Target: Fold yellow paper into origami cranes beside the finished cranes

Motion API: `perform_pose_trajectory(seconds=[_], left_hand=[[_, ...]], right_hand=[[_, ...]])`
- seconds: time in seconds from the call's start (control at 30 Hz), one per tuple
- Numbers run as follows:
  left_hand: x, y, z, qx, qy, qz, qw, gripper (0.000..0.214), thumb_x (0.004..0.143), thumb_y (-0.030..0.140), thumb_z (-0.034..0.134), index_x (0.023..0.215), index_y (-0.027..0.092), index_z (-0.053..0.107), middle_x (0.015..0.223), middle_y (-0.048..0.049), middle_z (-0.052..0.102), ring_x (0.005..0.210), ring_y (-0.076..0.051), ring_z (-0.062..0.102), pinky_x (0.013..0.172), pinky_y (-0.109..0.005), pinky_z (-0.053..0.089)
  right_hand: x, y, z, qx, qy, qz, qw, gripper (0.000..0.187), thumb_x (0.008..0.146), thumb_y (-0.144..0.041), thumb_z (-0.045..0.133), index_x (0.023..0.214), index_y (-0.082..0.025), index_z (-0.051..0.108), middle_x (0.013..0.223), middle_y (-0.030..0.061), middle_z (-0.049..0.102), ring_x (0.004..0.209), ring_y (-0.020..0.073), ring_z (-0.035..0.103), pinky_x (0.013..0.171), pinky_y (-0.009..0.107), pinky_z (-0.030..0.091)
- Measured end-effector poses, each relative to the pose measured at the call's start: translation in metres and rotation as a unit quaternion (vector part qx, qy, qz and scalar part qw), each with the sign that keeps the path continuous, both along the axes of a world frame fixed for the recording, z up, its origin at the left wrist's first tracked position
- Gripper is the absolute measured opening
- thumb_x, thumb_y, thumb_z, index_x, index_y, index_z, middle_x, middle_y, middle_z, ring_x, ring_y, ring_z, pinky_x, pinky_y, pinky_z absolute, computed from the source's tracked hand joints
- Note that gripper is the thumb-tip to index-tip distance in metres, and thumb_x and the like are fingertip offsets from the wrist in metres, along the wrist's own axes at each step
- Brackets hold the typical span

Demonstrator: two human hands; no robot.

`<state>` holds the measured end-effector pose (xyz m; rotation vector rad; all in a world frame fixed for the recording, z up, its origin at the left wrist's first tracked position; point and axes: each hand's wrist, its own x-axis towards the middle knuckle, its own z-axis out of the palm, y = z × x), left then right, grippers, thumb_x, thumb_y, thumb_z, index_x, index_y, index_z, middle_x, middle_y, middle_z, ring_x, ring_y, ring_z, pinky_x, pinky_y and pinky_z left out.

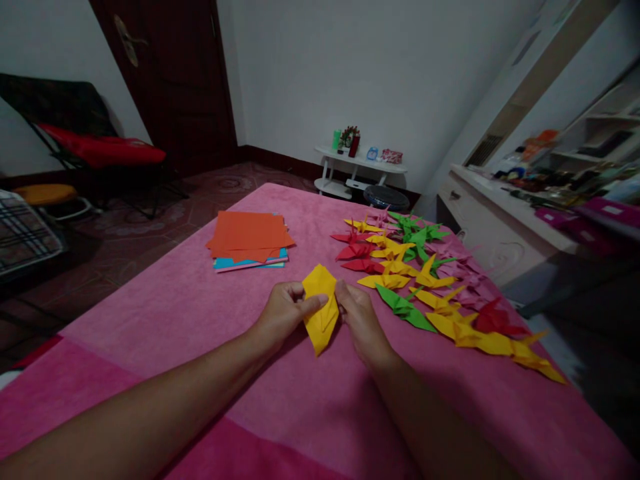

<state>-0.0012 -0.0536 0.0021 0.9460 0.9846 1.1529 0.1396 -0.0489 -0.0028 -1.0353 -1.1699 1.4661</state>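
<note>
A partly folded piece of yellow origami paper (319, 327) is held up between both hands above the pink-covered table (200, 373). My left hand (286, 308) grips its left edge, with the thumb lying across the front face. On the opposite edge my right hand (356, 310) pinches the paper between thumb and fingers; those fingers are partly hidden behind it. The paper has a long diamond shape, with a point at the bottom and flaps layered on its front.
Folded paper cranes (400, 267) in yellow, red, green and pink stand in rows on the right. A stack of coloured paper sheets (250, 233), orange on top, lies at the back left. Beyond are a white side table (360, 160) and a red chair (105, 147).
</note>
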Motion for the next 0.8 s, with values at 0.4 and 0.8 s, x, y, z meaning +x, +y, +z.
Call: perform_pose_trajectory(seconds=[0.4, 0.8], left_hand=[[-0.004, 0.003, -0.007, -0.008, -0.04, 0.057, 0.998, 0.035, 0.06, 0.035, 0.083, 0.073, 0.006, 0.068, 0.07, -0.0071, 0.068, 0.057, -0.013, 0.058, 0.054, -0.024, 0.044], [-0.006, 0.007, -0.01, 0.004, -0.042, 0.066, 0.997, 0.038, 0.068, 0.045, 0.076, 0.067, 0.009, 0.064, 0.059, -0.0035, 0.063, 0.049, -0.011, 0.054, 0.046, -0.021, 0.039]], right_hand=[[-0.003, -0.002, 0.0, 0.004, -0.025, 0.084, 0.996, 0.025, 0.066, -0.031, 0.078, 0.081, -0.013, 0.07, 0.075, 0.0016, 0.068, 0.062, 0.0121, 0.058, 0.06, 0.025, 0.045], [-0.004, -0.007, 0.002, -0.003, -0.019, 0.13, 0.991, 0.022, 0.066, -0.026, 0.079, 0.084, -0.014, 0.073, 0.079, 0.0022, 0.072, 0.065, 0.013, 0.063, 0.064, 0.025, 0.049]])
